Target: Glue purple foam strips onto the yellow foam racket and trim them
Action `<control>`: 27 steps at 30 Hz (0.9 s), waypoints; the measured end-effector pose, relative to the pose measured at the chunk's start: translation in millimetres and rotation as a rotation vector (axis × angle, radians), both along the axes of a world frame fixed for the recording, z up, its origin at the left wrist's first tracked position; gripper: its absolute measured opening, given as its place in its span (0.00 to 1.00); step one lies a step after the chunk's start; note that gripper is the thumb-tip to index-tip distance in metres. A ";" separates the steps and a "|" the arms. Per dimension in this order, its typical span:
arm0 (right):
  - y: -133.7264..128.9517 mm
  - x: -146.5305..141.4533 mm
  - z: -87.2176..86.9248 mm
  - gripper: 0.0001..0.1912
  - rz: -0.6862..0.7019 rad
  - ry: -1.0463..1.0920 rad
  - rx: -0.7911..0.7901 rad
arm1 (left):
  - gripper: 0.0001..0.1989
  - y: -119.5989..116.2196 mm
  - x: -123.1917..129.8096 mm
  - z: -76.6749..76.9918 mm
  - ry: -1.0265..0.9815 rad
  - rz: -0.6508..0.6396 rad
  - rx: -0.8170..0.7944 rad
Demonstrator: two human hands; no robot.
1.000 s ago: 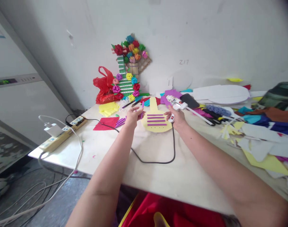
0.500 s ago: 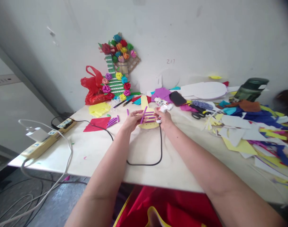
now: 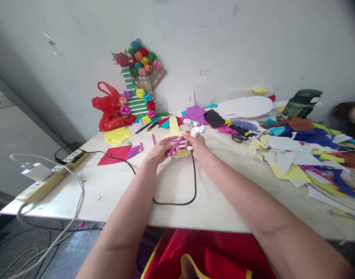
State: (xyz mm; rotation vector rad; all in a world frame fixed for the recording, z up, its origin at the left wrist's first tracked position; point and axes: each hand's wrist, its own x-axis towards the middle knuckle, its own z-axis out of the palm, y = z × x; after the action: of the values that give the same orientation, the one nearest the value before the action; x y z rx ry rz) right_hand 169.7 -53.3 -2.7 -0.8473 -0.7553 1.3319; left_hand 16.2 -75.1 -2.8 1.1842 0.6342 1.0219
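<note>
My left hand point(image 3: 159, 151) pinches a thin purple paper roll point(image 3: 175, 147), tilted up to the right. My right hand point(image 3: 199, 145) is closed around a white glue gun point(image 3: 196, 131), whose black cord point(image 3: 195, 182) loops over the table. The roll's upper end lies close to my right fingertips; whether they touch, I cannot tell. Beneath both hands is a yellow paper cutout point(image 3: 174, 125) with a long neck and a rounded lower part, and purple strips run across it. My fingers hide much of that lower part.
Several loose purple rolls point(image 3: 133, 151) lie by red paper point(image 3: 113, 155). A power strip point(image 3: 53, 176) sits on the left edge. Behind stand a red plastic bag point(image 3: 109, 110) and a flower-covered green guitar shape point(image 3: 137, 106). Paper scraps point(image 3: 288, 149), scissors point(image 3: 239, 138) and a dark bottle point(image 3: 302, 104) occupy the right.
The purple roll in my left hand has tipped from steep to more slanted, its upper end now nearer my right hand. My hands have come closer together. The view has shifted slightly.
</note>
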 end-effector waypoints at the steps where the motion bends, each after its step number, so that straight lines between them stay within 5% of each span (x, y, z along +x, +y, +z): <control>1: -0.1 -0.2 -0.1 0.15 -0.004 -0.004 -0.005 | 0.22 0.3 -0.3 -0.4 -0.001 -0.008 -0.006; 16: -3.0 -2.2 2.7 0.18 0.014 -0.059 0.055 | 0.05 -2.1 -6.5 6.1 0.145 0.019 -0.180; 27: -2.8 12.2 8.3 0.16 0.118 -0.161 0.180 | 0.04 7.8 -17.8 -1.4 -0.041 0.150 -0.228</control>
State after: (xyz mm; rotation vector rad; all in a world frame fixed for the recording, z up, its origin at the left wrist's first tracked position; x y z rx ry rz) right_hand 182.0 -56.1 5.5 -0.7814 -1.0492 1.2878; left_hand -1.6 -67.3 -4.2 0.9255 0.7942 1.0657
